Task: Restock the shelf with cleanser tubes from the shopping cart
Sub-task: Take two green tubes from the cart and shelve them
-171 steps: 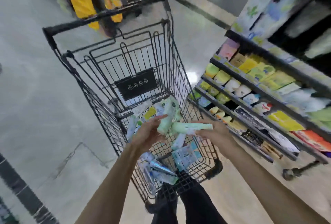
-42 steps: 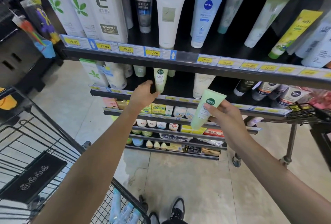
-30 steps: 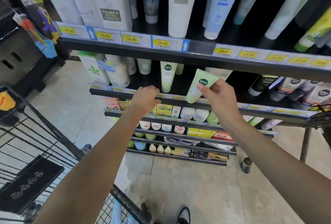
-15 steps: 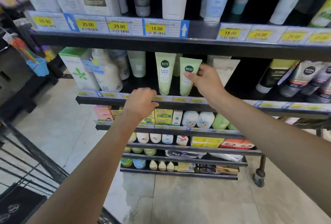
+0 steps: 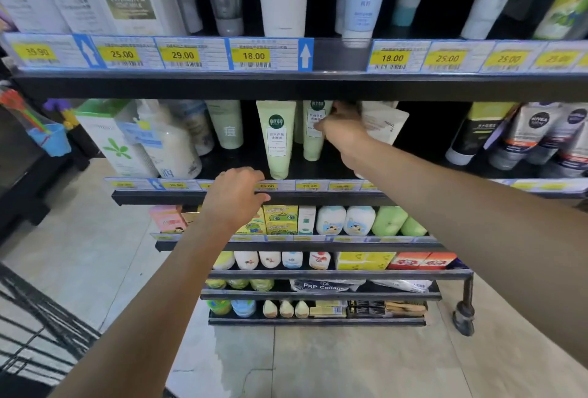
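The shopping cart (image 5: 41,330) shows as black wire at the 8 o'clock edge of the view, on the tiled floor (image 5: 350,362). Its contents are out of view.

The left hand (image 5: 237,195) lies at the front edge of the second shelf (image 5: 178,198), fingers curled loosely over the price strip (image 5: 305,186), holding nothing.

Just past it, at 12 o'clock from the left hand, a pale green cleanser tube (image 5: 277,139) stands cap-down on this shelf.

Farther in, the right hand (image 5: 342,130) reaches under the upper shelf (image 5: 286,87). Its fingers pinch a second pale green cleanser tube (image 5: 313,136) near the top. This tube stands cap-down just beside the first, at its 3 o'clock and set deeper.

A white tube (image 5: 385,124) leans at 3 o'clock of the right hand.
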Demonstrator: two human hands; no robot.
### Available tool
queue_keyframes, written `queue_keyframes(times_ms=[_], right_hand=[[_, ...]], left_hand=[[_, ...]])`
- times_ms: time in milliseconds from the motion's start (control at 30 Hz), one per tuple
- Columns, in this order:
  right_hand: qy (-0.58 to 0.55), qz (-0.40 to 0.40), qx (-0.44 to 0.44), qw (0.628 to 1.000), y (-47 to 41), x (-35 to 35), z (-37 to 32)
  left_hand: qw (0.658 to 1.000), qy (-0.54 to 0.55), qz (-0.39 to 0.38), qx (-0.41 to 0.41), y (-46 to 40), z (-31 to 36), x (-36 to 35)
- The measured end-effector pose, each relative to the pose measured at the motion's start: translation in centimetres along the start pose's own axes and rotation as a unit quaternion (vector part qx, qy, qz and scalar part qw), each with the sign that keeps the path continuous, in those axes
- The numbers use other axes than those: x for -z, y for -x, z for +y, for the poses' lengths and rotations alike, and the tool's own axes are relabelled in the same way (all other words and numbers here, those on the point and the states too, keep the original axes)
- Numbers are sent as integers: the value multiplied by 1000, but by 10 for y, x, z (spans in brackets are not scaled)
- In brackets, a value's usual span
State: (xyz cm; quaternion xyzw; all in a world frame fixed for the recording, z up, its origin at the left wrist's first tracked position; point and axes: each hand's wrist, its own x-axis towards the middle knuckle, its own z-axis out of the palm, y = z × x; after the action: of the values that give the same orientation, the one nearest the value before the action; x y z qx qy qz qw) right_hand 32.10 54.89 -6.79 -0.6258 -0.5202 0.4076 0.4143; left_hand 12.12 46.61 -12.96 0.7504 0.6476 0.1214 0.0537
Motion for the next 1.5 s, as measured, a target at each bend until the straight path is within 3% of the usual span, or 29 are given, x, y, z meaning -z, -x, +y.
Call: queue_keyframes(times_ms=[400, 700, 1000, 1300, 1500], right_hand=[[37, -7, -6, 999, 0, 0, -2], [-14, -17, -31, 999, 19, 4, -7], [97, -60, -29, 993, 103, 21, -30], [328, -212, 132, 911, 232, 38, -61], [355, -262, 224, 869, 287, 30, -82]], left_hand=[[1000, 0, 1, 5, 3, 3, 4], [1000, -1, -21, 5, 3, 3, 7], [999, -13, -43, 29, 58, 30, 52], [988, -27, -67, 139, 166, 35, 136], [979, -46, -35, 196, 250, 30, 169]])
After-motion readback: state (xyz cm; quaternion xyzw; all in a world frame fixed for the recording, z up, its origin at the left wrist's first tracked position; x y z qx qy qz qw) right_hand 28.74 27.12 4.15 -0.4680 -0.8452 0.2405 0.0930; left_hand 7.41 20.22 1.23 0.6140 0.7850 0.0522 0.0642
